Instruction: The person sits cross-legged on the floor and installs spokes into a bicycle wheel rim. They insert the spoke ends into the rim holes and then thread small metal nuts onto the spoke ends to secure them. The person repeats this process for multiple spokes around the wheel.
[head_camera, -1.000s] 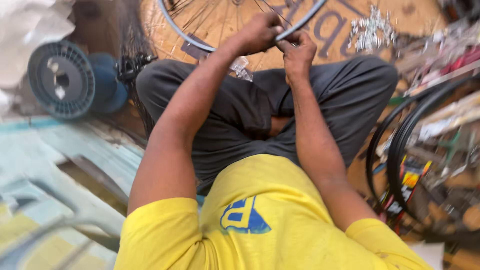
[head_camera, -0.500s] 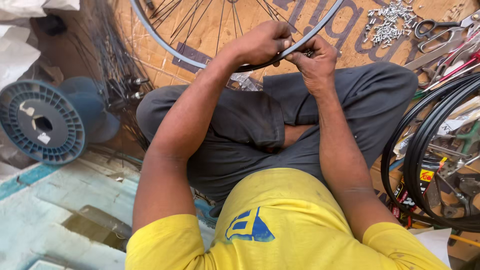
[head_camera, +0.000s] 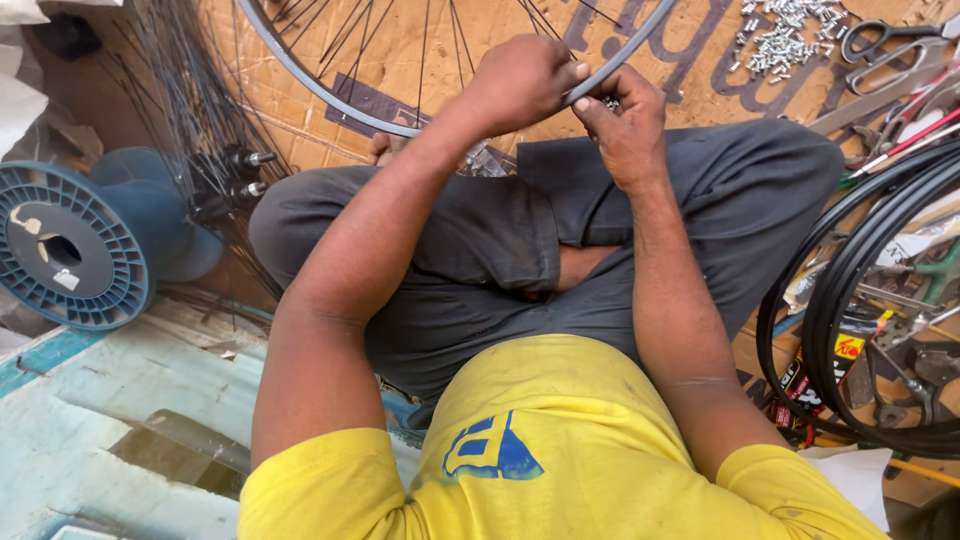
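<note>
A silver bicycle wheel rim (head_camera: 330, 92) with thin spokes lies over brown cardboard (head_camera: 400, 50) in front of my crossed legs. My left hand (head_camera: 525, 80) is closed around the near edge of the rim. My right hand (head_camera: 625, 125) sits just beside it, its fingertips pinched at the rim on something too small to make out. Both forearms reach forward over my grey trousers.
A blue empty spool (head_camera: 70, 245) lies at the left beside a bundle of loose dark spokes (head_camera: 205, 130). A pile of small silver nipples (head_camera: 785, 40) and scissors (head_camera: 885, 40) lie far right. Black rims and tyres (head_camera: 850, 330) stack at the right.
The view has tilted down and come closer, so hands and rim sit lower in the picture. Both hands stay on the rim's near edge; the right hand's fingers have shifted slightly.
</note>
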